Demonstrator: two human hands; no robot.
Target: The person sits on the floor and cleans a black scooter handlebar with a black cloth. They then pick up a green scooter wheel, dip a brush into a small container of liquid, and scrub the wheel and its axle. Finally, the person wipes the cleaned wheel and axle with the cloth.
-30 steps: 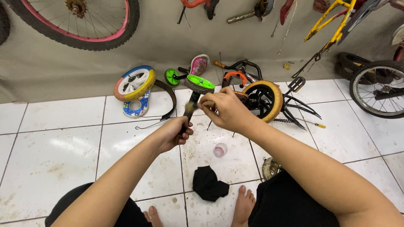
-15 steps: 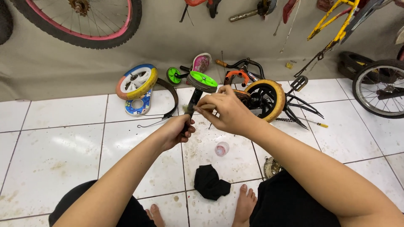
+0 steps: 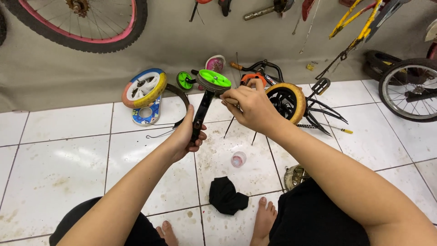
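two hands worked on a green training wheel over a white tiled floor.

the left hand (image 3: 187, 135) was closed around the black bracket (image 3: 200, 114), which rose toward 12 o'clock to the green training wheel (image 3: 214, 78). the right hand (image 3: 249, 105) sat just at 3 o'clock of the wheel, its fingers (image 3: 231, 94) pinched at the wheel's hub; whatever they held was too small to tell. a small clear cup (image 3: 238, 159) and a black cloth (image 3: 227, 196) lay on the floor (image 3: 59, 159) toward 6 o'clock. a yellow-tyred wheel (image 3: 287, 100) stood at 3 o'clock.
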